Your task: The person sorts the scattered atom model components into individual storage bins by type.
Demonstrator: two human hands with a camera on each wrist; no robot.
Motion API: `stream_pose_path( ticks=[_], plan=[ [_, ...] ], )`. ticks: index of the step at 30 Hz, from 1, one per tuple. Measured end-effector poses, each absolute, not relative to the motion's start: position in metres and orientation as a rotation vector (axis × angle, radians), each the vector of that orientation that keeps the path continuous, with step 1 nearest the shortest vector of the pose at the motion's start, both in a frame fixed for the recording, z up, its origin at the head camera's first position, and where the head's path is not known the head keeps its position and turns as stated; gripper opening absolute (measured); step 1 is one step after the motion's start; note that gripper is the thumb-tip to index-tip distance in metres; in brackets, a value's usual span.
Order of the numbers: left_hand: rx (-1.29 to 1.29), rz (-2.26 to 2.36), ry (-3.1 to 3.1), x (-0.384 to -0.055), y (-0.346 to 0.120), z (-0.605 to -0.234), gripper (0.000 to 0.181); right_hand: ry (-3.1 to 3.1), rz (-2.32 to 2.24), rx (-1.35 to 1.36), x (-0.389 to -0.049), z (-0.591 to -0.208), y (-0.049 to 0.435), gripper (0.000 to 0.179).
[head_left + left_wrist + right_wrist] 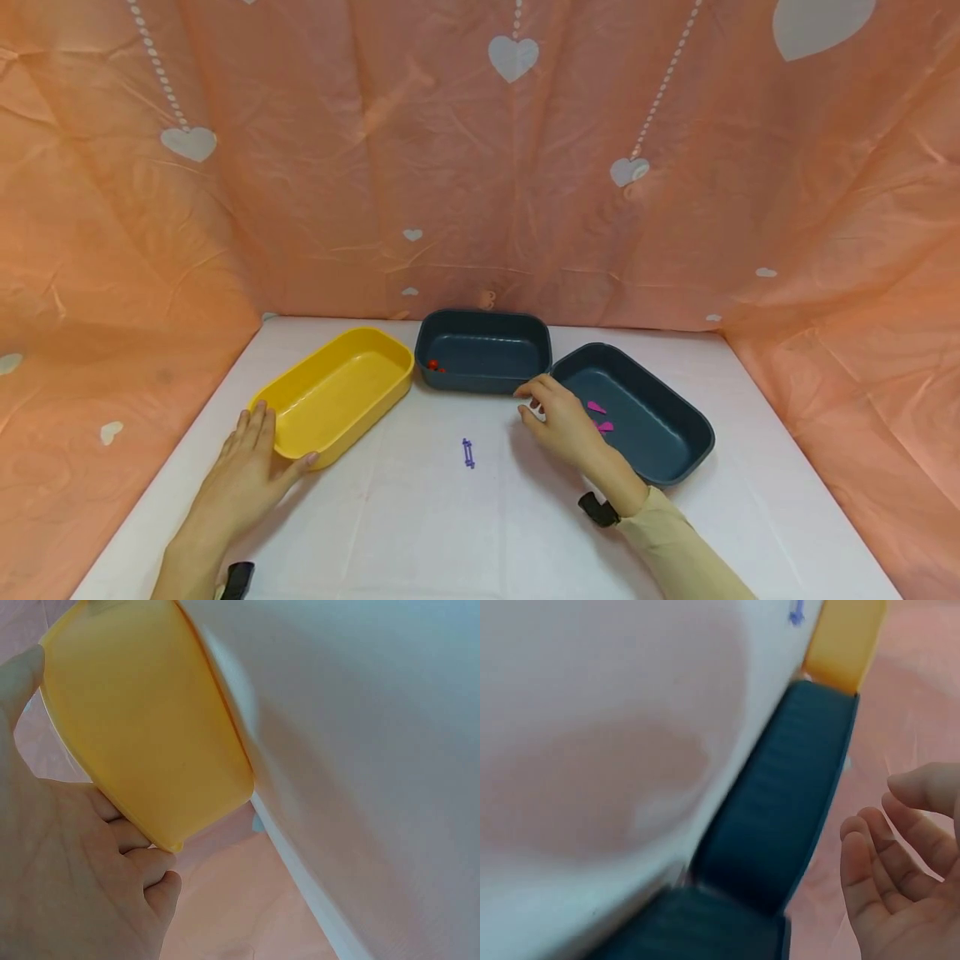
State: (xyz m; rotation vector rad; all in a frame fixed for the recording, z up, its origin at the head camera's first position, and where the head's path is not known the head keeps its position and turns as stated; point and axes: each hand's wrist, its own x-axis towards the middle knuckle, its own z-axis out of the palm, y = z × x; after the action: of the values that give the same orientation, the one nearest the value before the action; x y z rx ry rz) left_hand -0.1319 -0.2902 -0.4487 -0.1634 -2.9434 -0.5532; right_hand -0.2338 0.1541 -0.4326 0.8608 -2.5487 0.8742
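My left hand (pixel 243 475) rests at the near end of a yellow tray (pixel 382 400), its fingers and thumb spread along the rim. From below, the left wrist view shows the thumb and fingers touching the rim of the yellow tray (pixel 142 727). My right hand (pixel 562 421) hovers beside the near left side of the right dark tray (pixel 675 454); its fingers are loosely bent, with nothing visible between them (pixel 904 862). A small purple piece, two thin bars with knobbed ends (pixel 468 453), lies on the white table between the hands.
Another dark tray (pixel 483 383) stands at the back middle, with small red pieces (pixel 432 364) in its left corner. Several pink pieces (pixel 596 407) lie in the right dark tray. Orange cloth with hearts (pixel 465 183) hangs behind and at both sides of the table.
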Motion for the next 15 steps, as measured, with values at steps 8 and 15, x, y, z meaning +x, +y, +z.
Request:
stream_pose_path(
  ticks=[8, 15],
  plan=[
    [-0.162, -0.552, -2.945, -0.133, -0.292, -0.450, 0.107, -2.556, 0.723, 1.076, -0.240, -0.440, 0.127, 0.017],
    [-0.154, -0.561, -2.949, -0.133, -0.292, -0.450, 0.107, -2.536, 0.668, 1.226, -0.245, -0.445, 0.108, 0.015]
  ],
)
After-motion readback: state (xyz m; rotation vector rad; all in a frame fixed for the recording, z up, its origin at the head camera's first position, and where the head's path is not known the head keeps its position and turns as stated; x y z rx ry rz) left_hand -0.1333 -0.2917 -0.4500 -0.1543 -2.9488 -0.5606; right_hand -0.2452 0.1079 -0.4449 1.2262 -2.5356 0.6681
